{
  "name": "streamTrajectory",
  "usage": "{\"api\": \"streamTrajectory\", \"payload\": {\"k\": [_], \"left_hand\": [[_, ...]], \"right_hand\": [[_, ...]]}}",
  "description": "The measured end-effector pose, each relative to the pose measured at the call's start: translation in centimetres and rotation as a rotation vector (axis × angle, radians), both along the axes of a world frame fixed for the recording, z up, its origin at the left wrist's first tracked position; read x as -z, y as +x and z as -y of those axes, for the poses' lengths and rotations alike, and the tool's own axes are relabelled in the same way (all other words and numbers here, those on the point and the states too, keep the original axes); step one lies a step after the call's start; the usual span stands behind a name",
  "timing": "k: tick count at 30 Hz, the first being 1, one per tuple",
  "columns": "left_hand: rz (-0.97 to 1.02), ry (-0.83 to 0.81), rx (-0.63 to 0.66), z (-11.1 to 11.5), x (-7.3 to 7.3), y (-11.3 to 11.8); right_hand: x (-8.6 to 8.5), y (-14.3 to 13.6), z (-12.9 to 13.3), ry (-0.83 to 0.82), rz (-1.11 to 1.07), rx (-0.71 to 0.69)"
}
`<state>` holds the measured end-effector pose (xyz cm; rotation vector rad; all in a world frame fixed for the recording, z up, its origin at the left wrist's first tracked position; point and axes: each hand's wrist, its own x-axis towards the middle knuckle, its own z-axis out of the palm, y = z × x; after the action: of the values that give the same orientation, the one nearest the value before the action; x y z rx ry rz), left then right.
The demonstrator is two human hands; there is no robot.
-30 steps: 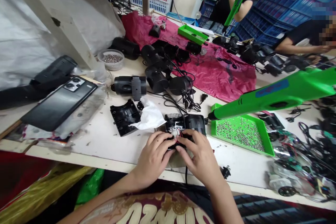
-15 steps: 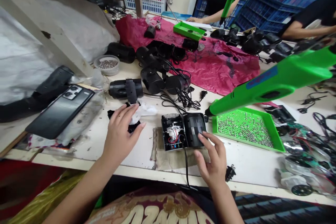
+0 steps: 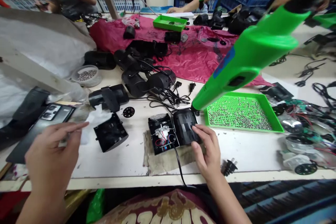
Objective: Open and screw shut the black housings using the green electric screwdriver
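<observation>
My left hand (image 3: 54,154) is at the left, thumb and forefinger pinched on a thin white plastic bag (image 3: 98,116). Beside the bag lies an open black housing shell (image 3: 110,134), hollow side up, and a small black perforated disc (image 3: 128,112). My right hand (image 3: 208,152) rests its fingertips on a rounded black housing cover (image 3: 186,126), thumb apart. Against that cover sits an opened black housing (image 3: 162,134) with red and blue wires and a white part inside. Its black cord runs over the table's front edge.
A green electric screwdriver (image 3: 236,66) hangs over a green tray (image 3: 277,126) of screws. Black lamp-like units (image 3: 109,97) with cords lie behind, near a tub of screws (image 3: 86,75). A phone (image 3: 39,129) lies left; wired parts (image 3: 299,147) lie right. Other people sit across.
My left hand has moved left from the black shell, drawing the white plastic bag away and leaving the shell and disc uncovered. The right hand stays on the cover. The view has shifted.
</observation>
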<state>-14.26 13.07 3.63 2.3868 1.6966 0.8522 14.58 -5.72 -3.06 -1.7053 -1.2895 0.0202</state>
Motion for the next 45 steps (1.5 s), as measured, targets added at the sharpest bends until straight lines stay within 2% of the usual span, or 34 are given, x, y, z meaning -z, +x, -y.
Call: {"api": "streamTrajectory", "payload": {"k": [5, 8, 10, 13, 17, 19, 21, 23, 26, 30, 34, 37, 40, 41, 43, 45], "left_hand": [[-0.217, -0.033, 0.277, -1.1, 3.4, 1.1], [-0.271, -0.101, 0.306, -1.7, 4.5, 2.1], [-0.284, -0.129, 0.286, -1.9, 4.4, 2.4], [-0.256, -0.137, 0.239, -1.5, 3.0, 2.5], [-0.078, -0.089, 0.185, 0.5, 0.7, 3.3], [0.032, -0.01, 0.245, 2.0, 0.3, 4.2], [0.099, -0.002, 0.376, 3.4, 0.5, 5.4], [0.092, -0.089, 0.504, 4.3, 1.3, 6.7], [0.079, -0.215, 0.603, 5.0, 2.7, 8.3], [0.096, -0.249, 0.68, 4.9, 4.0, 9.2], [0.147, -0.238, 0.662, 4.9, 4.4, 8.0], [0.273, -0.086, 0.643, 5.1, 4.0, 6.5], [0.343, 0.093, 0.444, 4.8, 3.3, 5.3], [0.319, 0.091, 0.353, 4.6, 3.2, 5.0], [0.227, -0.036, 0.213, 3.8, 3.1, 4.6], [0.127, -0.222, 0.168, 2.8, 3.5, 4.3]], "right_hand": [[0.0, 0.2, -0.2, 0.014, -0.062, 0.032], [-0.1, 0.3, -0.2, 0.025, -0.081, 0.048], [-0.1, 0.3, -0.3, 0.026, -0.087, 0.057], [-0.1, 0.3, -0.4, 0.022, -0.082, 0.068], [0.0, 0.2, -0.3, 0.015, -0.043, 0.082], [-0.2, -0.1, -0.2, 0.011, 0.002, 0.072], [-0.8, -0.3, -0.3, -0.007, 0.065, 0.03], [-1.6, -0.5, -0.8, -0.05, 0.134, -0.028], [-3.1, -0.6, -2.4, -0.155, 0.234, -0.088], [-4.3, -0.5, -4.6, -0.293, 0.361, -0.145], [-4.3, -0.7, -5.4, -0.371, 0.431, -0.198], [-4.1, -0.8, -5.3, -0.393, 0.433, -0.199], [-3.9, -0.8, -5.3, -0.397, 0.425, -0.196], [-3.8, -0.9, -5.3, -0.396, 0.422, -0.195], [-3.6, -0.9, -5.4, -0.392, 0.415, -0.189], [-3.4, -1.1, -5.4, -0.387, 0.406, -0.174]]}}
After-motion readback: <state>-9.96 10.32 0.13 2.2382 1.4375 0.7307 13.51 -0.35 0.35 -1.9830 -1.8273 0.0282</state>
